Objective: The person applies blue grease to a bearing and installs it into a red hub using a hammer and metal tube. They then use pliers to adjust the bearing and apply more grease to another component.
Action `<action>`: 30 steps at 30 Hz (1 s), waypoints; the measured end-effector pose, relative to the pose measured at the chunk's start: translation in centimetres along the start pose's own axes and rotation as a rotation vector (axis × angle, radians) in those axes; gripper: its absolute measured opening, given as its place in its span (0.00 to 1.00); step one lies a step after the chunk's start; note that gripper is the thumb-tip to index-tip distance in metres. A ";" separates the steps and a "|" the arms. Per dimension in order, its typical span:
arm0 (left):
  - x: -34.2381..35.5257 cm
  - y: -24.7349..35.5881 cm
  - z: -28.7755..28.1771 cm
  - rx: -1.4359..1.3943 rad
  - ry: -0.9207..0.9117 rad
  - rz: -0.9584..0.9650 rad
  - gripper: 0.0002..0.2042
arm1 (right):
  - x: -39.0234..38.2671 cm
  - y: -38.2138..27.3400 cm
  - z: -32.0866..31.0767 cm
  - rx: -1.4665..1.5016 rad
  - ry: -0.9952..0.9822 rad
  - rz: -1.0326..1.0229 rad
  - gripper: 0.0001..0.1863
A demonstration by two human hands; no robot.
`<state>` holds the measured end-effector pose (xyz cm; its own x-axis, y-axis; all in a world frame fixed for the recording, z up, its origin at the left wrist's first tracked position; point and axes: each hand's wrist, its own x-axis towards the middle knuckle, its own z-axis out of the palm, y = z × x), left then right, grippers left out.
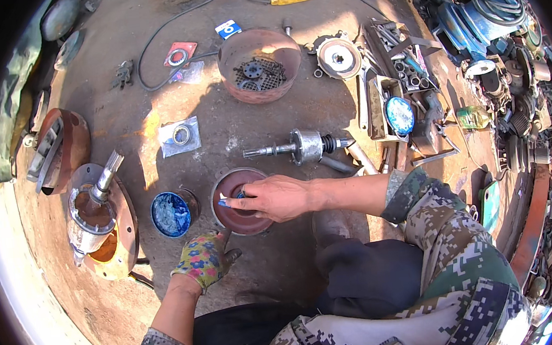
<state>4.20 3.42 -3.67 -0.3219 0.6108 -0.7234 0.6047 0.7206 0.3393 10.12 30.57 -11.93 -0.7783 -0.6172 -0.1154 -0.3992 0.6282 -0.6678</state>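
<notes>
The bare right hand (278,198) rests in a round, rust-red metal cover (239,202) on the dusty floor (283,263), its fingers pressed together around a small blue-smeared bit. Just left of the cover sits a tin of glossy blue grease (171,214), and below it the left hand (202,259), in a flowered fabric glove, lies loosely curled against the cover's rim.

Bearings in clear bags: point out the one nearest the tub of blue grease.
The bagged bearing lying just above the grease tub. The other bag lies farther up, beside the red packet.
</notes>
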 end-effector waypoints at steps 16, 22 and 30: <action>-1.2 -2.3 -0.4 -0.041 0.221 -0.083 0.27 | 1.3 -0.5 -4.0 1.447 -0.068 0.397 0.49; -1.5 -2.3 -0.5 -0.059 0.268 -0.082 0.26 | 0.7 -0.3 -3.3 1.704 -0.115 0.361 0.48; -2.6 -4.2 -1.0 -0.102 0.273 -0.173 0.26 | 2.3 -1.8 -4.7 0.875 -0.226 0.342 0.51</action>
<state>1.77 -0.84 -2.61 -0.6052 0.5320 -0.5922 0.4521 0.8420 0.2944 6.77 30.30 -7.55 -0.6369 -0.6008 -0.4831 0.4054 0.2720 -0.8727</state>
